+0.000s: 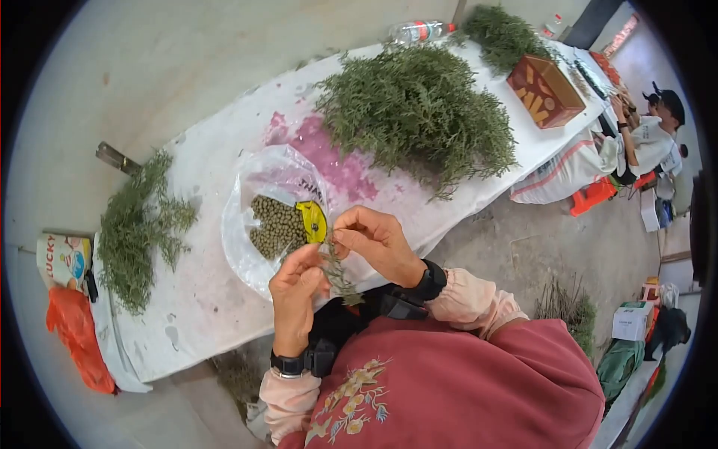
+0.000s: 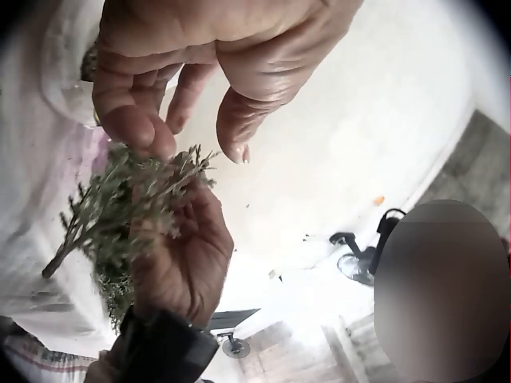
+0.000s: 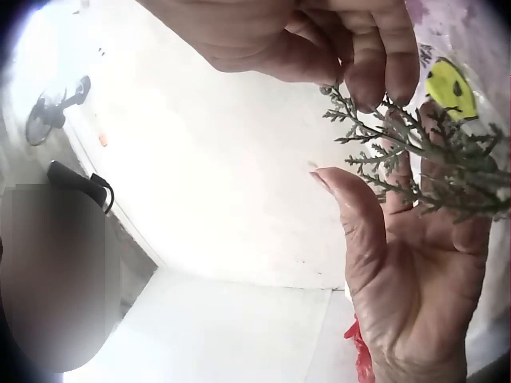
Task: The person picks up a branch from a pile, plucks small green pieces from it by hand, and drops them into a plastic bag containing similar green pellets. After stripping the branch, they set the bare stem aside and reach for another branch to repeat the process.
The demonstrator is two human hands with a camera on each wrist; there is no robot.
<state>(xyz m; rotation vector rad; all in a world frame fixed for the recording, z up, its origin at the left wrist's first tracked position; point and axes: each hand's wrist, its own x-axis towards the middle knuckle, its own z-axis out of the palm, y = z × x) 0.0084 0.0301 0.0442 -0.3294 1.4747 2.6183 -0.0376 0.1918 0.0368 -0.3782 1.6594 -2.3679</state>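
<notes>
Sprig (image 1: 338, 271): lower end overlaps the dark wrist gear, its tip hard to make out in head view. In the right wrist view the sprig (image 3: 431, 163) runs off the right edge; the yellow label (image 3: 449, 88) is partly hidden behind it and the fingers (image 3: 375, 56). Left wrist view: right hand (image 2: 180, 267) cut by the bottom edge, left hand (image 2: 215, 56) by the top. Green pellets in the plastic bag (image 1: 254, 187) too small to identify. Far end of the table (image 1: 224, 299) tiny; items there unreadable. Blurred patch in both wrist views.
</notes>
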